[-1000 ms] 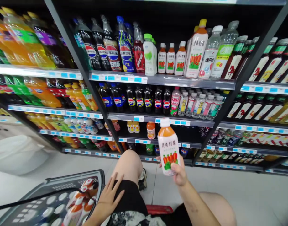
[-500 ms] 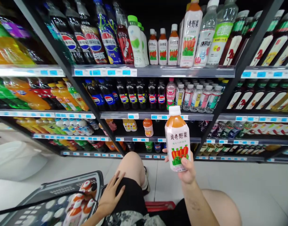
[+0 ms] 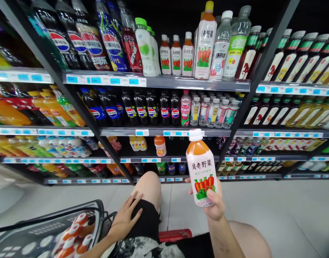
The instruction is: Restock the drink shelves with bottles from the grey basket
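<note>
My right hand [image 3: 215, 204] is closed round the lower part of a juice bottle [image 3: 201, 172], thumb across its front. The bottle has a white cap, orange contents at the neck and a white label with carrots and greens; it is nearly upright, leaning slightly left, with the label towards me. My left hand [image 3: 126, 216] lies flat on my left thigh, fingers spread, holding nothing. Beside it stands a grey shopping basket [image 3: 98, 215] with several bottles in it, some of them with orange tops.
Shelves of drinks [image 3: 156, 82] fill the view ahead. Smaller carrot-label bottles [image 3: 176, 55] stand on the top shelf near a large yellow-capped one [image 3: 206, 43]. A lone orange bottle [image 3: 160, 146] sits lower down. Something red [image 3: 175, 235] lies on the floor beneath me.
The view has turned to the right, so shelves and basket sit further left. The bottle stays in my right hand, a little lower and slightly more tilted. My left hand keeps resting on the thigh.
</note>
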Demonstrator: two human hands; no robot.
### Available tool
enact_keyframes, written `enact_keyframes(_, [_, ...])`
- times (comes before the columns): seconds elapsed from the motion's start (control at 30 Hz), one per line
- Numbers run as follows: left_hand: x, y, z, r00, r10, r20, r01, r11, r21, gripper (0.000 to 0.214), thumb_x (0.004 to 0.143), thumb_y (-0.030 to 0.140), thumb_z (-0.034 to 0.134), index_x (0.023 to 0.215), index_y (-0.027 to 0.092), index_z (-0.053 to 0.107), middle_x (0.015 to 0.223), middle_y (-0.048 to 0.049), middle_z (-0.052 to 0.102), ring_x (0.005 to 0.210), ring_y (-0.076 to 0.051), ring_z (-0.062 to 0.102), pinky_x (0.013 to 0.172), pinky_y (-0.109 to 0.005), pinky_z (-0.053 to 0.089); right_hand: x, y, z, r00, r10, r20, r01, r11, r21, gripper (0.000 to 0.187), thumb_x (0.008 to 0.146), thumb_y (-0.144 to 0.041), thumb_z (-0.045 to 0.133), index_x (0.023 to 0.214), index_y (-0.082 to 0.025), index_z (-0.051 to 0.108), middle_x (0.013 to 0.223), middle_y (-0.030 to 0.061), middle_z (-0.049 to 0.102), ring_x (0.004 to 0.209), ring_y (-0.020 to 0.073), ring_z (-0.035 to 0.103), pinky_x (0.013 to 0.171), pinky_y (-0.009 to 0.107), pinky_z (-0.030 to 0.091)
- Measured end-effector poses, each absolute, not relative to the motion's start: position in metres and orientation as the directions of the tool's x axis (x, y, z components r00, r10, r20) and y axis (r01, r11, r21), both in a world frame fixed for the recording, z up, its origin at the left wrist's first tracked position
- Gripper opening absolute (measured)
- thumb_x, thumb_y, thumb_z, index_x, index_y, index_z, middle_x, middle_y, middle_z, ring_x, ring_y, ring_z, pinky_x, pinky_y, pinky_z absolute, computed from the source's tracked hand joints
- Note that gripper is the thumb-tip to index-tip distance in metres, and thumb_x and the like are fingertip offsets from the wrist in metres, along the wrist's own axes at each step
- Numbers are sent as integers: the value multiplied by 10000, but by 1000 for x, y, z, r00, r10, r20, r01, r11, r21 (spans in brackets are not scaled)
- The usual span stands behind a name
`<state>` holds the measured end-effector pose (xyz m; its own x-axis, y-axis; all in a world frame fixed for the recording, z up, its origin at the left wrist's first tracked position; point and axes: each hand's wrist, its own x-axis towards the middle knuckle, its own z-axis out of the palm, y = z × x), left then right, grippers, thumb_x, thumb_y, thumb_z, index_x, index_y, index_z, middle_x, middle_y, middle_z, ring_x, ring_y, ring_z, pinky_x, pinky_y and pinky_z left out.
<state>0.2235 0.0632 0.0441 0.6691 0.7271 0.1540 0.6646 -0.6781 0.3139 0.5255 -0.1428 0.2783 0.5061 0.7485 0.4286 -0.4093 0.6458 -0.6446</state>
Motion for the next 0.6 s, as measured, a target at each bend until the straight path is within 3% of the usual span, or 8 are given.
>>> enact_keyframes(0.2, [228,65,43,673,725,148,667,-681,303,554,946,475,448,1468,291,480,1572,-23,389,1435,-261,392,1180,-447,373,526,-155,284,559,712,424,-427,686,-589,460,779,-329,708,1228,-242,658,1115,102,719,908,318,715,598,372,598])
enact_keyframes(0.6, [228,67,45,671,732,121,674,-669,313,574,945,478,438,1478,269,469,1569,-46,394,1427,-278,398,1169,-458,386,527,-165,294,598,696,398,-419,695,-585,545,757,-366,711,1268,-203,615,996,113,725,878,317,710,690,439,604])
